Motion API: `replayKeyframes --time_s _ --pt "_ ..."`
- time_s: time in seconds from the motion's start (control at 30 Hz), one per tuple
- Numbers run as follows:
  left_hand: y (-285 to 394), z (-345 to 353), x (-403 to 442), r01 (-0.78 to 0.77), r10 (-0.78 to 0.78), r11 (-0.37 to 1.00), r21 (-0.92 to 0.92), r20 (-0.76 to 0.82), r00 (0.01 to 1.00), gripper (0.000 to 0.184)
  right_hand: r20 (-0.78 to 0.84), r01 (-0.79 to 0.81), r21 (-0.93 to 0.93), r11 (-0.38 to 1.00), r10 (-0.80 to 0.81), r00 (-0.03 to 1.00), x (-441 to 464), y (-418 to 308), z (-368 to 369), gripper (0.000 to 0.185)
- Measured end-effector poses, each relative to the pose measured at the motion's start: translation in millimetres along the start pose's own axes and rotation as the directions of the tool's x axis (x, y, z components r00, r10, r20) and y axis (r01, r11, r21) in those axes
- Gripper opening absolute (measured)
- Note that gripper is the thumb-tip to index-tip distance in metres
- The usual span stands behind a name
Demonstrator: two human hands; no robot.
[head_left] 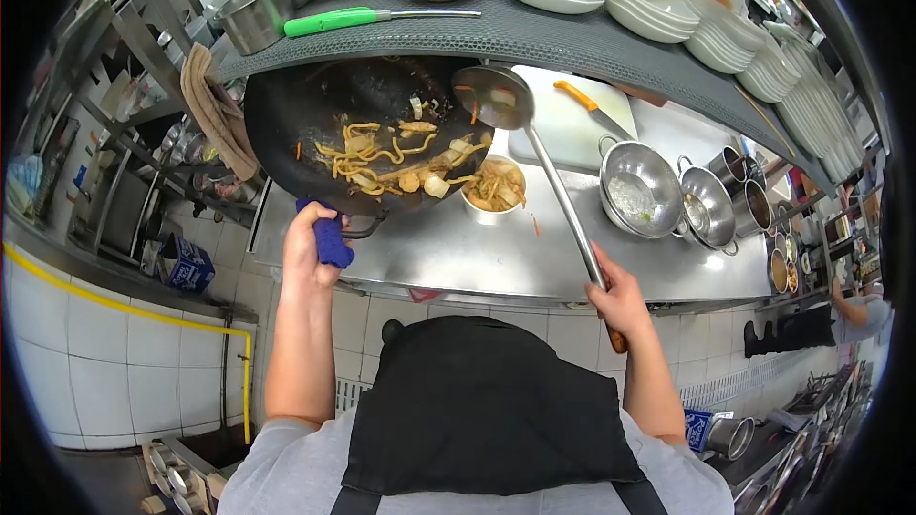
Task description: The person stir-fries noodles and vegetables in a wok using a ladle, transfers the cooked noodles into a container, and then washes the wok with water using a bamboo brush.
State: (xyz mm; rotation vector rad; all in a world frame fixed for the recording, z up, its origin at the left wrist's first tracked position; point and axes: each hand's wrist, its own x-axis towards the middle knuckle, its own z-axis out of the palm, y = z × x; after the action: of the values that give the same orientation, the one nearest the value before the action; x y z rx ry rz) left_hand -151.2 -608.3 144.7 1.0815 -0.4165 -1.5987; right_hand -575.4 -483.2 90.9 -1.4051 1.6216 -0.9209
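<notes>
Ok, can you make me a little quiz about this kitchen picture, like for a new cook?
1. Which hand holds the ladle, left or right?
2. True or false: the orange-handled knife lies on the white cutting board.
3. Fill the gap: by the wok, the left hand grips a ____ cloth.

Key:
1. The right hand.
2. True.
3. Blue.
</notes>
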Motion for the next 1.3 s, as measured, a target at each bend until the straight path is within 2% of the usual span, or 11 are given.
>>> replayKeyframes --time_s 0.03,0.1,0.13,0.2,0.33,0.67,0.73,0.77,0.9,1.03,1.3 --pt "0 1 -1 0.002 -0.002 1.0 0.008 0.006 1.0 0.023 -0.008 -0.002 0.006 1.0 0.002 1.0 9 2 1 0.067" --pt "-2 3 1 -0.031 0.032 0.998 0.046 -0.024 0.999 0.023 -0.032 0.353 -0.235 0.906 -0.37 0.928 32 10 4 0.066" --pt "-2 4 2 -0.028 0.029 0.998 0.055 -0.014 0.999 0.023 -0.046 0.347 -0.234 0.908 -0.367 0.929 34 -12 2 0.066" --pt "-1 3 4 -0.022 0.024 0.999 0.032 -0.063 0.998 0.014 0.103 -0.026 -0.287 0.957 0.057 0.993 31 -69 -2 0.066" --pt "0 0 3 -0.032 0.034 0.999 0.042 -0.06 0.998 0.013 0.142 0.145 -0.223 0.964 -0.115 0.983 39 -62 2 0.066" --pt "1 -9 4 -0.02 0.019 1.0 -0.016 -0.069 0.997 0.015 0.155 0.28 -0.223 0.934 -0.25 0.956 55 -62 3 0.068" --pt "-2 -5 0 -0.035 0.036 0.999 0.025 -0.058 0.998 0.016 0.182 0.139 -0.539 0.831 -0.046 0.982 60 -91 4 0.07" --pt "-4 -7 2 -0.027 0.029 0.999 0.038 -0.043 0.999 0.016 0.178 0.261 -0.556 0.79 -0.193 0.965 72 -78 11 0.07" --pt "-11 -6 1 0.002 -0.002 1.0 -0.013 0.006 1.0 0.016 0.147 0.394 -0.713 0.58 -0.426 0.893 107 -86 36 0.069" --pt "-13 3 1 -0.007 0.007 1.0 0.004 -0.026 1.0 0.019 0.143 0.299 -0.796 0.527 -0.315 0.938 106 -74 33 0.073" --pt "-19 8 6 -0.058 0.058 0.998 0.006 -0.092 0.994 0.01 0.37 0.442 -0.816 0.372 -0.251 0.895 36 -63 -38 0.075"
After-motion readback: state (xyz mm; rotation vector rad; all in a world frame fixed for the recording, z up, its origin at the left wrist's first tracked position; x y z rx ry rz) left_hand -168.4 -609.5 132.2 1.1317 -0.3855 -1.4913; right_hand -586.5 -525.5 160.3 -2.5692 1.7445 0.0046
